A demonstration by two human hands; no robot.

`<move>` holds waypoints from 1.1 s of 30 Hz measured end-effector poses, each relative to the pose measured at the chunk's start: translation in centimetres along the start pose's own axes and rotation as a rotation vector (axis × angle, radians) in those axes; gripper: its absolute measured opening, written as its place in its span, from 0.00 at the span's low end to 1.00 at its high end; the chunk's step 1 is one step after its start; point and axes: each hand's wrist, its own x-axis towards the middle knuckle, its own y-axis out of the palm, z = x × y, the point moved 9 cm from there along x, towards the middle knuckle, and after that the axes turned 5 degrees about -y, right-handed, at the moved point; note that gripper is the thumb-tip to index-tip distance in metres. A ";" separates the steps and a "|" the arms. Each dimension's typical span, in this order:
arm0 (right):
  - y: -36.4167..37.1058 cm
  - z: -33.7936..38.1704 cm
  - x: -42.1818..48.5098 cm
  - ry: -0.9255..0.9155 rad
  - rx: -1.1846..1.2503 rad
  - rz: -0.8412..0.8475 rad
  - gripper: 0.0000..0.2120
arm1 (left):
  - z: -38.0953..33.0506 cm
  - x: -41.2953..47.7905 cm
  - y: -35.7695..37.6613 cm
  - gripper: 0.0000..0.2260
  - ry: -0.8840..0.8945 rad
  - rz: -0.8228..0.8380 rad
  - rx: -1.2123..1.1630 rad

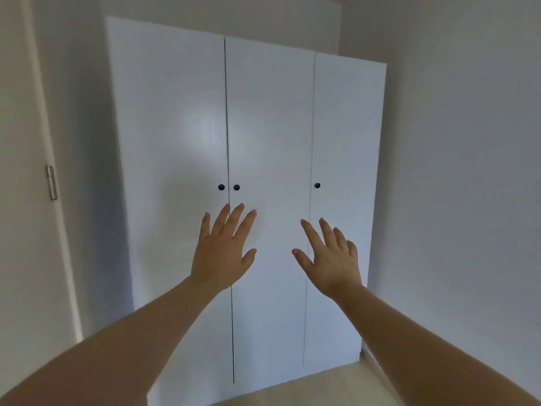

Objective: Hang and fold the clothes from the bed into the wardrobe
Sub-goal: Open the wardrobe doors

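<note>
From the head camera, the wardrobe point(269, 127) stands straight ahead of me at the far side of the room, with all three doors closed. My left hand point(222, 253) and right hand point(330, 259) are both raised in front of it, fingers spread and straight, holding nothing. I cannot tell whether my fingertips touch the panels. No clothes and no bed are in view.

My left hand is just below the left knob point(221, 187) and middle knob point(236, 187); my right is below and beside the right knob point(317, 185). The knobs are small and round, so I judge a hurried pinch could slip off. I also seem close, so a door swinging out might hit my arms, and the left door could swing towards the wall with the hinge point(51, 183).

The wardrobe stands upright with its long axis vertical, its front and knobs facing me.
</note>
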 end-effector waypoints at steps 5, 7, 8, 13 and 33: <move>3.1 -0.9 7.9 -0.105 0.054 -0.024 0.29 | 1.4 4.9 4.5 0.30 -0.058 -0.006 0.024; 4.7 -1.1 10.9 -0.148 0.072 -0.019 0.29 | 2.3 6.8 6.4 0.30 -0.130 -0.009 -0.003; 5.7 -1.1 12.3 -0.166 0.082 -0.010 0.29 | 2.8 7.6 7.5 0.30 -0.150 -0.003 -0.003; 10.2 -0.4 18.2 -0.212 0.139 0.008 0.29 | 5.3 10.8 12.7 0.31 -0.179 0.031 0.040; 25.4 5.8 44.9 -0.046 0.272 -0.070 0.23 | 21.0 29.7 34.2 0.33 -0.141 0.066 -0.044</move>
